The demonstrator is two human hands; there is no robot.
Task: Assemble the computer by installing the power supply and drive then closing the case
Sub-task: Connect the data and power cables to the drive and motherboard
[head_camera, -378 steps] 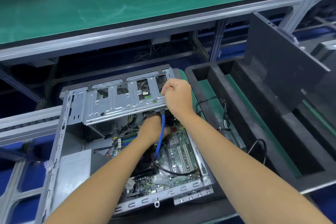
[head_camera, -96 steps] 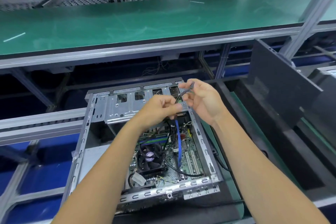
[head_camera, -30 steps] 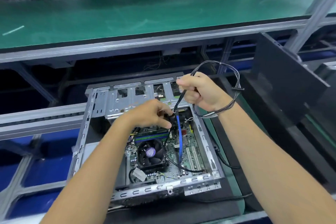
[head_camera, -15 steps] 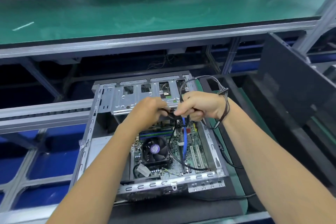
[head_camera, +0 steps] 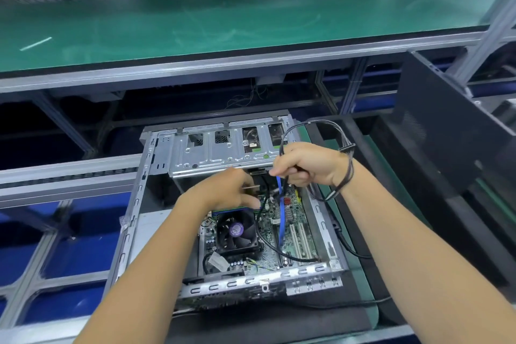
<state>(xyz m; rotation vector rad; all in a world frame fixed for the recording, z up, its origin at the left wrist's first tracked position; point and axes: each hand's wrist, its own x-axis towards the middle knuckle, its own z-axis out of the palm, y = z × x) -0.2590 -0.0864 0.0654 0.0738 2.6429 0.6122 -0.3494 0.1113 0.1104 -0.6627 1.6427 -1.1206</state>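
Open case lying flat on the bench, left wall bare, board and fan showing inside, drive cage across the far end.

Left hand just under the cage's near edge, fingers curled and pinching a small connector of the black cable. Blue cable running down the board, just right of this hand. Right hand over the right side of the case, fingers closed round a bundle of thin black wires; bundle looping up and round the wrist, with a small block on it near the wrist. Dark side panel leaning well apart on the right, so case not yet closed.

For the step, probably connecting the drive's lead under the cage: better to keep the bundle lifted clear with the right hand, to line the connector square to its socket before pushing, and to press straight, without bending. Socket itself hidden by the left hand, so fit cannot be checked. Risk of catching the blue cable or the fan with loose wire.

Against half a second ago: hands no longer touching, now a little apart; right hand slightly higher and to the right, left hand lower, nearer the board. Loop of wires much the same round the wrist.
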